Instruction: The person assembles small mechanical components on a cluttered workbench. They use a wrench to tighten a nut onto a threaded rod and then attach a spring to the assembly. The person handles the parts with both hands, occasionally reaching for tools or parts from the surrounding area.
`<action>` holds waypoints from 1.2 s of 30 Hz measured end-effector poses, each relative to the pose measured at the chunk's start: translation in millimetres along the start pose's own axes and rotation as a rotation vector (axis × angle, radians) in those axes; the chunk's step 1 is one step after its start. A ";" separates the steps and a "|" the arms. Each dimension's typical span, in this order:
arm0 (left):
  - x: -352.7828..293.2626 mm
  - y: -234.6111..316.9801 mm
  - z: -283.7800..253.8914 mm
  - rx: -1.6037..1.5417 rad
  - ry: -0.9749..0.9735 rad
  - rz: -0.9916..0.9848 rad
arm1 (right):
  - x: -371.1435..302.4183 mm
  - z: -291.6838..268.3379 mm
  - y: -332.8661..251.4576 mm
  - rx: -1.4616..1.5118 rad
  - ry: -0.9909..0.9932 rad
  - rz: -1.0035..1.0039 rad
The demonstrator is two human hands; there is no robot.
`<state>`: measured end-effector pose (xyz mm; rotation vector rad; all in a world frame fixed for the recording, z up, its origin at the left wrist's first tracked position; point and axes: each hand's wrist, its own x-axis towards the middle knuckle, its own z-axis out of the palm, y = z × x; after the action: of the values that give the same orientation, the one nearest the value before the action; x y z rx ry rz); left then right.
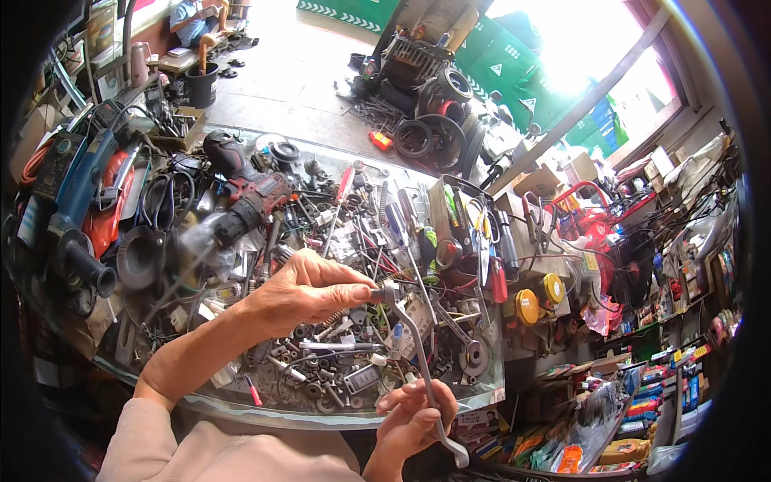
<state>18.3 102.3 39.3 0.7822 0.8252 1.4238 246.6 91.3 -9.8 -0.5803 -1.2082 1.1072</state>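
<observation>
My right hand (pixel 414 419) is closed around the lower shaft of a long grey offset ring wrench (pixel 419 345), whose bent lower end sticks out past my fingers. At the wrench's upper ring end, my left hand (pixel 301 296) pinches a short dark bolt-like piece (pixel 377 296) that meets the ring. Exactly how far it sits inside the ring I cannot tell. Both hands are held above a glass-topped table (pixel 289 419) strewn with loose nuts, bolts and small parts. Just right of the wrench lies a combination spanner (pixel 454 325).
A red-and-black cordless drill (pixel 249 193) and a blue angle grinder (pixel 84 181) lie at the left. Screwdrivers (pixel 396 225) and scissors (pixel 483 241) stand near a tool box at the right. Two yellow-lidded jars (pixel 527 307) sit beyond. Far left, a person (pixel 191 24) sits.
</observation>
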 end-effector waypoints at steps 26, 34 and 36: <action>-5.0 -9.9 16.5 0.933 0.146 0.210 | 44.7 3.1 -35.7 -0.435 -0.122 -0.015; 2.1 -8.4 4.1 -0.062 0.034 -0.102 | 20.4 4.5 -18.9 -0.392 -0.226 -0.332; 3.4 -10.0 1.5 -0.167 -0.026 -0.160 | 18.8 0.7 -17.9 -0.422 -0.233 -0.387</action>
<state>24.8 105.7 31.5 0.5936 0.7223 1.3180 251.6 101.0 13.7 -0.5115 -1.6946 0.6029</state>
